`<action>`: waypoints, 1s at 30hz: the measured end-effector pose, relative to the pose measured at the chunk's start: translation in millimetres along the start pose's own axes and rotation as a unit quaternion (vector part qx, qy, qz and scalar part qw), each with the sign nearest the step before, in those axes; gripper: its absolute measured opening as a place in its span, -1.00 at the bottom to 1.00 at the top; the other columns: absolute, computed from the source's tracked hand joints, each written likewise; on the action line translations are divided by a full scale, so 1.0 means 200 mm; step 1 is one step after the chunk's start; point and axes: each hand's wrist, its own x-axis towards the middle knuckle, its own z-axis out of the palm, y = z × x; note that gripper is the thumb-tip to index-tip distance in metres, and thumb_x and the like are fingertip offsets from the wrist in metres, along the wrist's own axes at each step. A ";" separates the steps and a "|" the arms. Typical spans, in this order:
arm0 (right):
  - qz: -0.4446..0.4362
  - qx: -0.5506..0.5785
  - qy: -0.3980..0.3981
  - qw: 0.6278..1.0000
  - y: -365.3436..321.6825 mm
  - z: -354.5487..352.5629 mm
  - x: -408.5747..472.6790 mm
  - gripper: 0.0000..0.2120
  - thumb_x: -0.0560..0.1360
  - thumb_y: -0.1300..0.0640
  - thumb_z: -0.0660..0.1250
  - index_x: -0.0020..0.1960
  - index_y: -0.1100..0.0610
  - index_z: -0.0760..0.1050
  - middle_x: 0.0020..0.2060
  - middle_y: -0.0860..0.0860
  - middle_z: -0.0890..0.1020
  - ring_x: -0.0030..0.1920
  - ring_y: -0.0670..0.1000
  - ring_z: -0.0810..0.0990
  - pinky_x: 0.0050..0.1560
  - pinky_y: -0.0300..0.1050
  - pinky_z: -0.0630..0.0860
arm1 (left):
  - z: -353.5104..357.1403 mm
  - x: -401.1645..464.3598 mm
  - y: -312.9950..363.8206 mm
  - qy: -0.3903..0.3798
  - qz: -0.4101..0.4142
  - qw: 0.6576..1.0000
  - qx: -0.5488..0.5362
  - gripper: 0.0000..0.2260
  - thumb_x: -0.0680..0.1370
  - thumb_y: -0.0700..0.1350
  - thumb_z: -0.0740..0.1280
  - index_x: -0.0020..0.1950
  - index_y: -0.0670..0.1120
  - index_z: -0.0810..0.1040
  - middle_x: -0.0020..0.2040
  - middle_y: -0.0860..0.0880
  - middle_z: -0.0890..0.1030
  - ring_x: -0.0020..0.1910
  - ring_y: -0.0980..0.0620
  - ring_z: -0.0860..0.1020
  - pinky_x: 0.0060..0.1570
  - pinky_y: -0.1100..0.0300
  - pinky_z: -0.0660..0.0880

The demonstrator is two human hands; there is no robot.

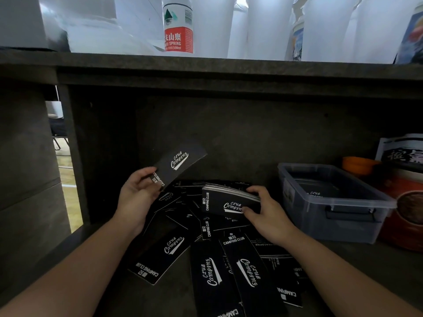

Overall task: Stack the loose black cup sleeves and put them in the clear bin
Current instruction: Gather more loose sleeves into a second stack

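Observation:
Several loose black cup sleeves (212, 271) with white "Camping Club" print lie scattered on the dark lower shelf. My left hand (137, 195) pinches a single black sleeve (180, 163) by its lower end and holds it raised above the pile. My right hand (265, 213) grips a neat stack of sleeves (226, 200) by its right end, thumb in front and fingers on top, just over the pile. The clear bin (357, 223) stands to the right, lid off, with some black sleeves lying flat inside.
A shelf board (206, 67) runs overhead, carrying a water bottle (178, 28) and white cup stacks. Right of the bin are an orange bowl (359, 165) and printed packages (402, 154). A dark side panel (75, 156) closes the left side.

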 end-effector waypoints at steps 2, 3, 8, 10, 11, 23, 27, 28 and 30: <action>0.001 0.007 -0.002 1.000 0.00 0.00 0.00 -0.67 0.56 0.10 0.28 0.29 -0.06 0.32 0.02 -0.08 0.58 -0.02 -0.11 0.58 0.04 -0.21 0.48 | 0.00 0.00 -0.03 -0.044 0.006 0.996 0.072 -0.58 0.52 -0.41 0.32 0.25 0.02 0.43 -0.17 -0.04 0.65 -0.19 0.08 0.62 -0.09 0.22 0.54; 0.001 0.019 0.000 1.000 -0.01 0.00 0.00 -0.74 0.59 0.08 0.23 0.27 -0.05 0.35 0.02 -0.07 0.59 0.00 -0.09 0.58 0.06 -0.17 0.48 | 0.01 -0.01 -0.05 -0.076 0.017 0.989 0.127 -0.54 0.52 -0.41 0.33 0.28 0.03 0.40 -0.17 -0.06 0.64 -0.16 0.05 0.61 -0.02 0.19 0.54; -0.005 0.046 -0.001 0.999 -0.01 -0.01 0.00 -0.77 0.56 -0.16 0.18 0.15 -0.11 0.43 0.02 -0.15 0.58 0.06 -0.17 0.53 0.05 -0.24 0.41 | 0.07 -0.02 -0.18 -0.185 0.097 0.903 0.376 -0.56 0.50 -0.31 0.41 0.35 -0.02 0.48 -0.03 0.03 0.61 -0.15 0.13 0.61 0.02 0.29 0.56; -0.017 -0.007 -0.006 1.000 0.00 0.00 0.00 -0.73 0.51 -0.14 0.30 0.17 -0.08 0.42 0.05 -0.14 0.55 0.06 -0.17 0.52 0.04 -0.30 0.40 | 0.11 -0.03 -0.21 -0.218 0.110 0.890 0.386 -0.44 0.49 -0.26 0.45 0.45 -0.03 0.39 0.19 0.02 0.56 -0.11 0.15 0.62 -0.01 0.39 0.54; -0.027 -0.029 -0.003 0.999 0.01 0.01 0.01 -0.76 0.51 -0.06 0.35 0.14 -0.07 0.42 0.03 -0.11 0.56 0.05 -0.14 0.53 0.02 -0.33 0.39 | 0.12 -0.04 -0.23 -0.233 0.123 0.881 0.394 -0.37 0.48 -0.23 0.46 0.50 0.00 0.31 0.29 0.02 0.49 -0.04 0.17 0.60 0.04 0.39 0.52; -0.088 -0.084 -0.076 0.990 -0.01 0.01 0.01 -0.75 0.59 -0.02 0.23 0.26 -0.06 0.39 0.12 -0.06 0.43 0.14 -0.13 0.45 0.18 -0.27 0.33 | 0.09 -0.04 -0.23 -0.310 0.197 0.802 0.471 -0.61 0.59 0.06 0.30 0.36 0.24 0.25 0.19 0.13 0.57 0.14 0.23 0.53 0.19 0.18 0.48; -0.106 -0.162 -0.056 0.979 -0.04 0.00 -0.02 -0.62 0.61 -0.05 0.17 0.40 0.01 0.33 0.26 0.00 0.37 0.28 -0.04 0.35 0.32 -0.20 0.27 | 0.10 -0.04 -0.26 -0.303 0.206 0.805 0.468 -0.68 0.60 0.05 0.28 0.30 0.20 0.26 0.10 0.14 0.58 0.04 0.25 0.54 0.06 0.32 0.48; -0.117 -0.200 -0.040 0.972 -0.05 0.00 -0.02 -0.60 0.61 -0.06 0.16 0.42 0.01 0.31 0.28 -0.01 0.35 0.30 -0.03 0.31 0.33 -0.16 0.26 | 0.10 -0.04 -0.26 -0.302 0.208 0.806 0.466 -0.69 0.60 0.05 0.28 0.28 0.21 0.26 0.09 0.15 0.57 0.03 0.26 0.54 0.03 0.37 0.46; -0.152 -0.273 0.000 0.950 -0.06 0.01 -0.02 -0.59 0.61 -0.04 0.15 0.44 0.00 0.30 0.29 -0.04 0.35 0.30 -0.01 0.26 0.33 -0.08 0.23 | 0.10 -0.04 -0.26 -0.299 0.217 0.803 0.467 -0.69 0.59 0.06 0.28 0.27 0.21 0.25 0.07 0.16 0.57 0.02 0.25 0.55 0.00 0.39 0.45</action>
